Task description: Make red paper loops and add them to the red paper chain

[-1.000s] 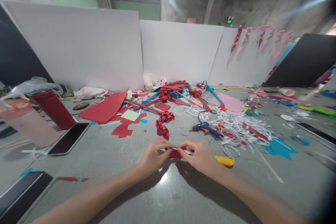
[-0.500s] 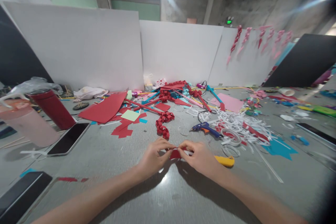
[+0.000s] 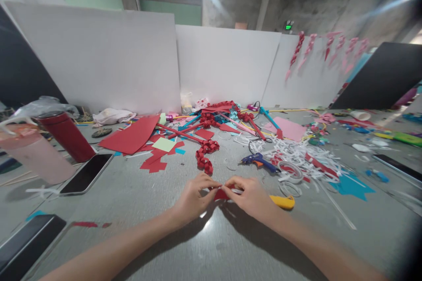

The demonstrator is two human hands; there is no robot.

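Where the two forearms meet low over the grey worktop (image 3: 138, 193), the left hand (image 3: 194, 197) and the right hand (image 3: 252, 197) face each other with their fingertips almost touching, and both are pinched shut on a small red paper piece (image 3: 220, 194) held between them. That piece sits in the gap between the thumbs and forefingers, just above the worktop surface; only its lower red edge shows, the rest being covered by the fingers. Just beside the right hand, on its outer side, lies a yellow handle (image 3: 283, 202), partly hidden behind the knuckles, so what tool it belongs to cannot be told. Beyond the hands, a curled red paper chain (image 3: 205, 157) lies on the worktop, and to its right a blue glue gun (image 3: 259, 160) rests near a roll of tape (image 3: 290, 171) and a heap of white paper shreds (image 3: 298, 151). Farther back are a large red sheet (image 3: 132, 134), a pale green square (image 3: 164, 144) and a pink sheet (image 3: 290, 128). At the left stand a red tumbler (image 3: 66, 136) and a pink bottle (image 3: 34, 153), with a dark phone (image 3: 87, 174) lying flat near them. White boards (image 3: 99, 57) close the rear of the worktop.
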